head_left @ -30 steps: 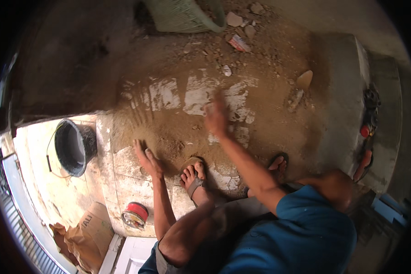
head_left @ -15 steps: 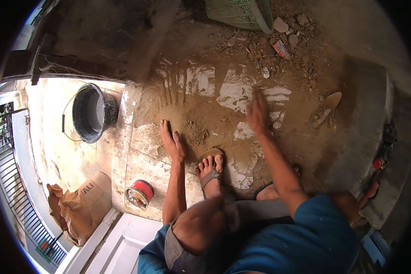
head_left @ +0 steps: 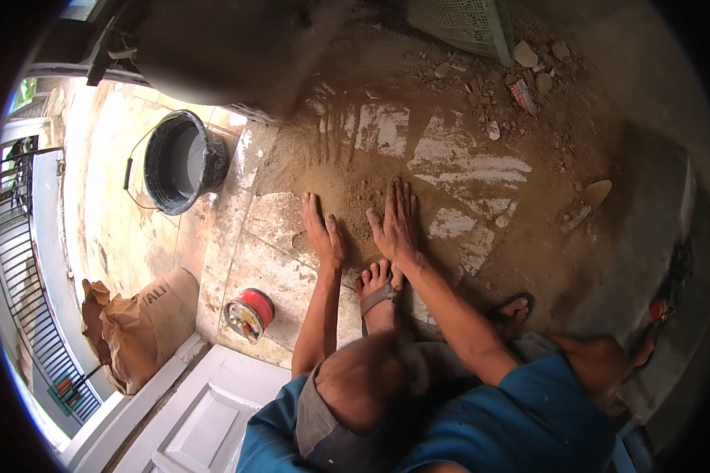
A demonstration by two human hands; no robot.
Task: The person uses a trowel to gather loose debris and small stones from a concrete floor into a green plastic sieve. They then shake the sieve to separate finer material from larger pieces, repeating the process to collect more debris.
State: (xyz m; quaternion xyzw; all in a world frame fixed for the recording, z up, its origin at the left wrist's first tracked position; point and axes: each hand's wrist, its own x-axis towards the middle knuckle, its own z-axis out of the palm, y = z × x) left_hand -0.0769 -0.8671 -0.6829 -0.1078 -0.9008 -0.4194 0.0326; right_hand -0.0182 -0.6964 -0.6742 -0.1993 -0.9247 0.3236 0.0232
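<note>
Brownish sand (head_left: 353, 177) lies in a low, loose heap on the pale, worn floor before my feet. Flat against its left side rests my left hand (head_left: 324, 236), fingers stretched out and nothing held. My right hand (head_left: 398, 229) lies on the right side of the heap, palm down, fingers extended and thumb apart. Between the two hands is a narrow strip of sand with small lumps. Just below it is my sandalled foot (head_left: 380, 299). Pale streaks of bare floor (head_left: 469, 169) show through the sand beyond my right hand.
A black bucket (head_left: 214, 162) stands at left, above a red round tin (head_left: 256, 309) and a brown paper sack (head_left: 166, 309). Rubble (head_left: 521, 94) lies near a green plastic basket (head_left: 481, 27) at the back. What looks like a trowel (head_left: 597, 194) lies at right.
My right hand has swept left and nearer, from the streaked floor to the heap beside my left hand. The left hand stays at the heap's left edge. The view has shifted slightly.
</note>
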